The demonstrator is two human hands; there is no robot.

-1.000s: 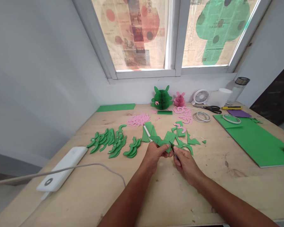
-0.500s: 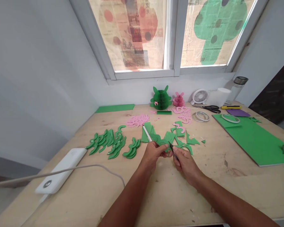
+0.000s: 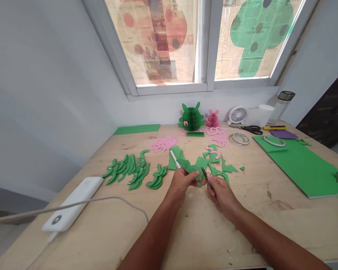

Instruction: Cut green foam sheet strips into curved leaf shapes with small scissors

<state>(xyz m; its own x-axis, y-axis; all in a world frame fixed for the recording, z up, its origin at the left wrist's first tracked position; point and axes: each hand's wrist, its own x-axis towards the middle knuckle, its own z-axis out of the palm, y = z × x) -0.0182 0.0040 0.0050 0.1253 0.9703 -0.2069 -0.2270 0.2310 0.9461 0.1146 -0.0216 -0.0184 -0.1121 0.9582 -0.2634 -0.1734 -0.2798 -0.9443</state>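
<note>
My left hand [image 3: 183, 183] pinches a curved piece of green paper [image 3: 193, 168] between thumb and fingers, over the middle of the table. Close beside it, my right hand [image 3: 221, 193] is closed around small dark-bladed scissors [image 3: 204, 173], whose tips point up and left at the paper's right edge. Their handles are mostly hidden in the fingers. Behind the hands lie a white pen [image 3: 174, 158] and green paper scraps [image 3: 227, 165]. Stacks of wavy green cut-outs [image 3: 139, 174] rest to the left.
Pink cut-outs [image 3: 163, 143] lie farther back, near a green honeycomb paper figure [image 3: 192, 119] and a pink one [image 3: 213, 119]. Tape rolls [image 3: 241, 138], black-handled scissors [image 3: 253, 129] and green sheets [image 3: 301, 168] are at right. A white power bank [image 3: 73, 204] and cable [image 3: 101, 199] occupy the left.
The scissors and my right hand have shifted slightly, with the blade tips now a little higher and farther left. My left hand still holds the green paper in nearly the same spot.
</note>
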